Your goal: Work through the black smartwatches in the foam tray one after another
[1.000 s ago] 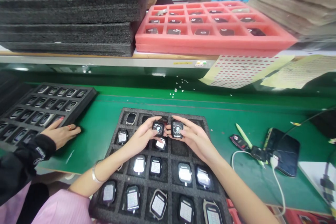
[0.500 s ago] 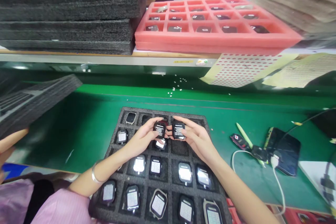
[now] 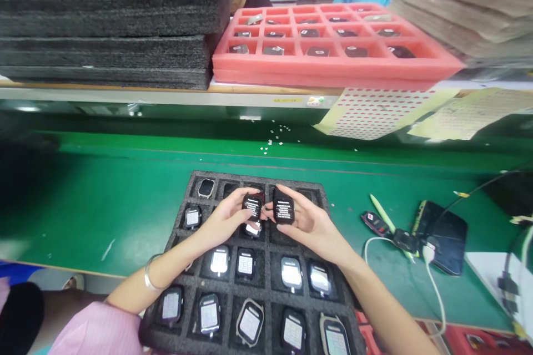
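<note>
My left hand (image 3: pixel 233 215) grips a black smartwatch body (image 3: pixel 252 206) whose lit screen carries lines of white text. Close beside it, my right hand (image 3: pixel 310 222) holds a second smartwatch body (image 3: pixel 283 209) by its edges, with similar text on its face. Both hands are above a dark grey foam tray (image 3: pixel 266 302) divided into square pockets. Several watch bodies lie in the pockets, many with bright white screens, such as the watch (image 3: pixel 245 262) near the middle. A silver-rimmed watch (image 3: pixel 205 188) sits in the far left pocket. My forearms hide some pockets.
A pink foam tray (image 3: pixel 325 75) of watch parts rests on the shelf, between black foam stacks (image 3: pixel 104 50) and brownish stacked trays (image 3: pixel 453 5). On the green table (image 3: pixel 116 205) lie a black device (image 3: pixel 441 238), a white cable (image 3: pixel 437 294) and a green pen (image 3: pixel 381 211).
My right thumb has slid off the watch screen to its lower edge, uncovering the text. At left, the other person's hand and the dark foam tray it carried have moved away, leaving a dark blur.
</note>
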A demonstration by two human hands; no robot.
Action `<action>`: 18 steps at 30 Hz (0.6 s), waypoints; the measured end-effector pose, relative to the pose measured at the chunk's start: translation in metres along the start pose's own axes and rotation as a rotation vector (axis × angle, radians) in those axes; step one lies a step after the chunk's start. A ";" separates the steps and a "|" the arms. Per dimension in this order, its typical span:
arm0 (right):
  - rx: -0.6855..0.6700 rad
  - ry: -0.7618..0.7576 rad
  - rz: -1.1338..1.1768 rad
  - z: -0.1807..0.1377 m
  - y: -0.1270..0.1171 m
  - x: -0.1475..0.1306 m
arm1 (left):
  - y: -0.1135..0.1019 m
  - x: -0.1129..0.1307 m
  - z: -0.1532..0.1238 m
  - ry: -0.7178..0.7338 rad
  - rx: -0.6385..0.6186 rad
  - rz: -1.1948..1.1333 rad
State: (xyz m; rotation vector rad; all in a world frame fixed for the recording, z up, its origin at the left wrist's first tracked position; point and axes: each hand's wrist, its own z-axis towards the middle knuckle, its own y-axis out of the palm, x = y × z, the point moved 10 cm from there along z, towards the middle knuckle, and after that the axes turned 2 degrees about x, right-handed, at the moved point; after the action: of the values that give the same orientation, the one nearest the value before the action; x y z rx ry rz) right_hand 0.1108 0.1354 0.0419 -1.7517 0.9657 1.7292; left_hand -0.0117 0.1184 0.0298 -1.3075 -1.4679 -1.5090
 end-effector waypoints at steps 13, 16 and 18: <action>0.141 -0.126 -1.049 -0.069 -0.075 0.013 | 0.017 -0.015 0.001 -0.094 -0.042 -0.054; 0.218 -0.182 -1.055 -0.069 -0.080 0.001 | 0.017 -0.017 0.001 -0.080 -0.037 -0.039; 0.274 -0.229 -1.057 -0.063 -0.083 -0.010 | 0.017 -0.017 -0.001 -0.074 -0.031 -0.032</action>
State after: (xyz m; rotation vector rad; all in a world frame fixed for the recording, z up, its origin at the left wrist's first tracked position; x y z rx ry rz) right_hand 0.2158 0.1408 0.0452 -1.4127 0.0778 0.9956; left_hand 0.0087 0.1120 0.0193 -1.3779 -1.5239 -1.5236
